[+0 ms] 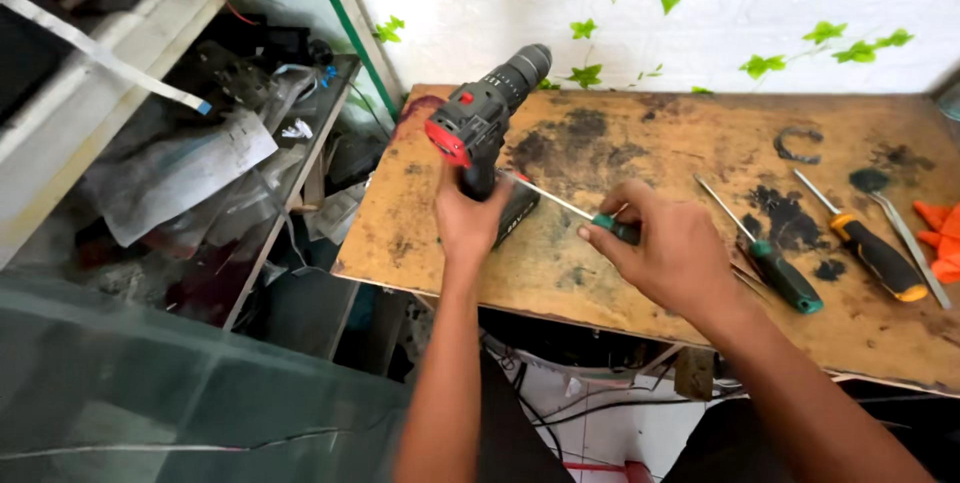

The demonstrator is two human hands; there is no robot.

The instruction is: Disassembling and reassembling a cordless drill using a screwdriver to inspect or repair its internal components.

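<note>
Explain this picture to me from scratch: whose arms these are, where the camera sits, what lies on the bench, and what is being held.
There is one picture, taken by a camera worn on a person's head and looking down, so the two bare arms are that person's own. No machine is involved.

The left hand grips the handle of a black and red cordless drill, held upright at the bench's left end. The right hand holds a thin screwdriver with a green handle, its tip pointing at the drill's base.

The bench is a stained wooden board. On it to the right lie a second green screwdriver, a black and yellow screwdriver, tweezers, an orange piece at the edge and a dark curved scrap.
</note>
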